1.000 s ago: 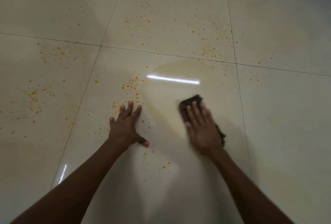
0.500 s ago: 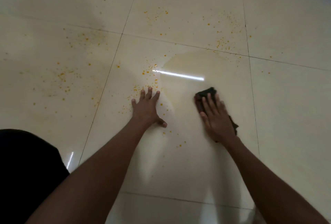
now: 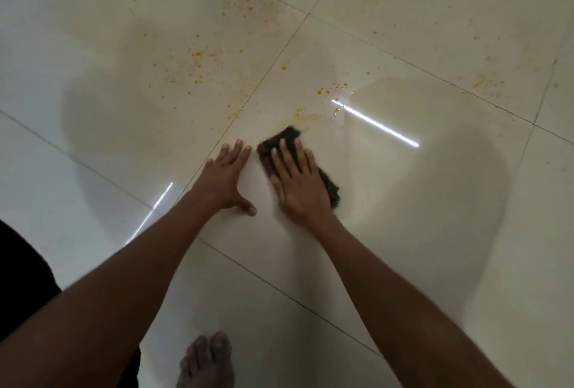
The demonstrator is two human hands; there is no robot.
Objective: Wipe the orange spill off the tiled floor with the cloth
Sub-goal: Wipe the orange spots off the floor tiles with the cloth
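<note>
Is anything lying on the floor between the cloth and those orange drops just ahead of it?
Nothing visible. The right hand presses flat on the dark cloth, and only bare tile separates its front edge from the nearest orange drops. The left hand rests flat beside the cloth, off to the side of that path.

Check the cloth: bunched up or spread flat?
Roughly flat. The dark cloth lies pressed to the tiled floor under the right hand, edges showing beyond fingertips and palm; folds underneath cannot be told.
</note>
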